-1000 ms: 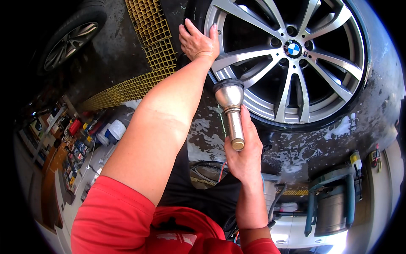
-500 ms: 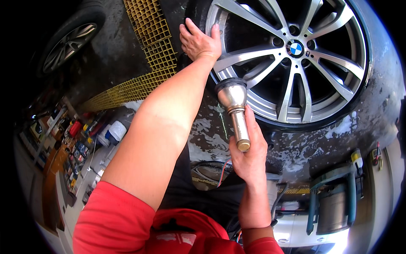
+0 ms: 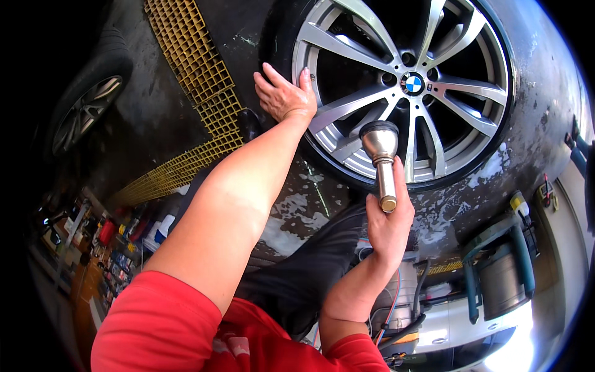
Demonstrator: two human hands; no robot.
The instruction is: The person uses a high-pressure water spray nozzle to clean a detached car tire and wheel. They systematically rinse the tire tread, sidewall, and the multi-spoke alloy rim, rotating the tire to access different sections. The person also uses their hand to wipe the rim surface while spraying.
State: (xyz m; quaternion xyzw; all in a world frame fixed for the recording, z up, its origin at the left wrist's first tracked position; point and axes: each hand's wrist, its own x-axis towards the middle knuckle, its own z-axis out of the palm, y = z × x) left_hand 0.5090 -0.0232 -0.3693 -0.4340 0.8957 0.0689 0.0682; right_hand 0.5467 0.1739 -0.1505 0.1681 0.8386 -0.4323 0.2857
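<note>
A car wheel [image 3: 378, 113] with silver double spokes and a blue-and-white centre cap fills the upper middle, with its black tyre [image 3: 276, 46] round the rim. My left hand [image 3: 287, 97] rests at the left edge of the wheel, where tyre and rim meet, fingers spread and thumb on the rim. In my right hand [image 3: 392, 226] is a metal flashlight [image 3: 383, 152] with a flared head and a dark ring. The fingers wrap its handle, and its head lies over the wheel's lower spokes. Whether the head touches the wheel I cannot tell.
Yellow grating [image 3: 192, 56] runs along the wet, foam-streaked dark floor on the left. Beyond it stands another car wheel [image 3: 90, 115]. Shelves of bottles and tools [image 3: 118, 260] are at lower left. A metal drum in a blue-green frame [image 3: 503, 279] stands at lower right, near a white car [image 3: 434, 338].
The flashlight in my right hand has moved right across the wheel, from the rim's lower left edge to over the lower spokes. My left hand stays at the wheel's edge. The view has shifted.
</note>
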